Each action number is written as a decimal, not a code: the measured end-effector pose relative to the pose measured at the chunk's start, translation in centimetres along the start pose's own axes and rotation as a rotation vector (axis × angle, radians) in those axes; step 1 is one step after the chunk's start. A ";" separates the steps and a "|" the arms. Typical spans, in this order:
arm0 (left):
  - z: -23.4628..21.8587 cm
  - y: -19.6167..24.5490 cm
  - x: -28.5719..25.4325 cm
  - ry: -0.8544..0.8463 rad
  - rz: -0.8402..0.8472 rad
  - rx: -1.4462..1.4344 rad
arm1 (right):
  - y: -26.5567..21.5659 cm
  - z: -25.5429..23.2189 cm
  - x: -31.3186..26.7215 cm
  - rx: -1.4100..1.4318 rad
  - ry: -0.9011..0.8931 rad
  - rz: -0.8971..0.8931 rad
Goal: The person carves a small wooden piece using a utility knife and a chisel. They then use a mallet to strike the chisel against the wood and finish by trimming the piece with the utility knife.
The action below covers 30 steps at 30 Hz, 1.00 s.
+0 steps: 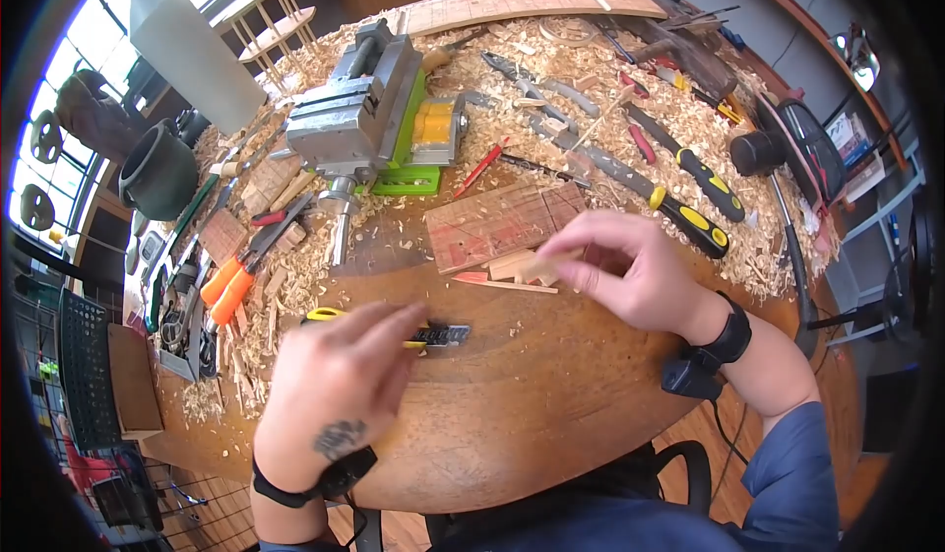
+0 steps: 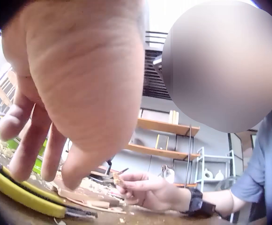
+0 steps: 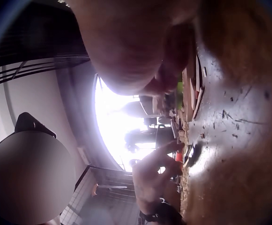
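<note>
My right hand (image 1: 635, 276) pinches a small pale piece of wood (image 1: 535, 268) between thumb and fingers, close over the front edge of a board (image 1: 477, 229) with red marks. Thin wood strips (image 1: 507, 284), one partly red, lie just beneath it on the table. To the left, my left hand (image 1: 340, 370), blurred in the head view, hovers over a yellow-and-black utility knife (image 1: 448, 334) and hides its middle. From the left wrist view, the fingers of this hand hang loosely extended with nothing between them, beside the knife's yellow handle (image 2: 28, 192).
A grey metal vise (image 1: 340, 124) on a green base stands behind the board. Wood shavings (image 1: 551, 60) cover the back, among files with yellow-black handles (image 1: 694, 222). Orange-handled tools (image 1: 231, 286) and a dark pot (image 1: 157, 173) are at left. The table's rounded edge (image 1: 472, 506) lies nearest me.
</note>
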<state>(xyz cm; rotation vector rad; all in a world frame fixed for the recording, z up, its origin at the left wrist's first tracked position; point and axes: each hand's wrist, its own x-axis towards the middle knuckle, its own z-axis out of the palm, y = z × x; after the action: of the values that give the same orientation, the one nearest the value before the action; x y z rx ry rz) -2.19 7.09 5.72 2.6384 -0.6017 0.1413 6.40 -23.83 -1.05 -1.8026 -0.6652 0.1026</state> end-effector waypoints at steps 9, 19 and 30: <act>1.4 0.3 -0.2 -0.151 0.000 0.327 | -0.3 -0.3 0.0 -0.558 -0.106 -0.450; 1.5 0.2 0.1 0.037 0.008 0.068 | -1.2 0.8 -0.6 -0.204 -0.013 -0.080; 2.5 -0.8 1.2 0.088 0.226 -0.119 | -1.1 1.0 -1.1 0.171 -0.143 0.179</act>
<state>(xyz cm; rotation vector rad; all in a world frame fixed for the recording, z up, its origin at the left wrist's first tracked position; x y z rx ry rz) -0.72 6.20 3.39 2.4308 -0.8504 0.2783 4.62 -23.29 -0.71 -1.6970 -0.5761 0.4006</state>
